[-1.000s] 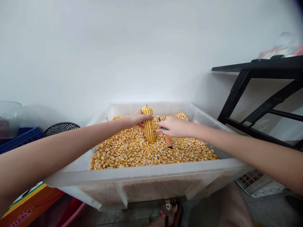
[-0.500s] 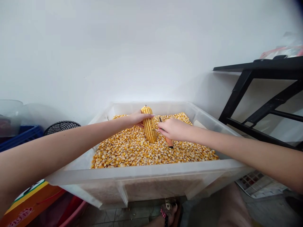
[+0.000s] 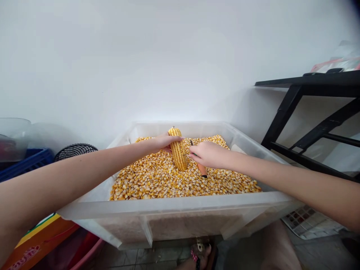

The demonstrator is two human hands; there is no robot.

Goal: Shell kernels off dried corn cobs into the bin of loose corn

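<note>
My left hand [image 3: 168, 141] is wrapped round the upper part of an ear of corn [image 3: 179, 155], thumb across its front. The yellow ear stands nearly upright, slightly tilted, its lower end at the loose corn kernels [image 3: 152, 180]. My right hand [image 3: 206, 153] is closed on a tool with an orange-brown handle [image 3: 201, 170]. The handle's black end sticks out below the fist and a thin dark part above it; the exact kind of tool is unclear. My right fingertips are close to the ear's right side; whether they touch it I cannot tell.
Kernels fill a translucent plastic bin [image 3: 180, 205] set against the white wall. A black rack [image 3: 284, 108] stands at right, a white basket [image 3: 312, 221] beneath it. At left are a black wire basket [image 3: 75, 149], a blue crate [image 3: 30, 163] and an orange box [image 3: 30, 247].
The view has shifted slightly. Both hands keep their grip, and the ear and tool stay in nearly the same place over the kernels.
</note>
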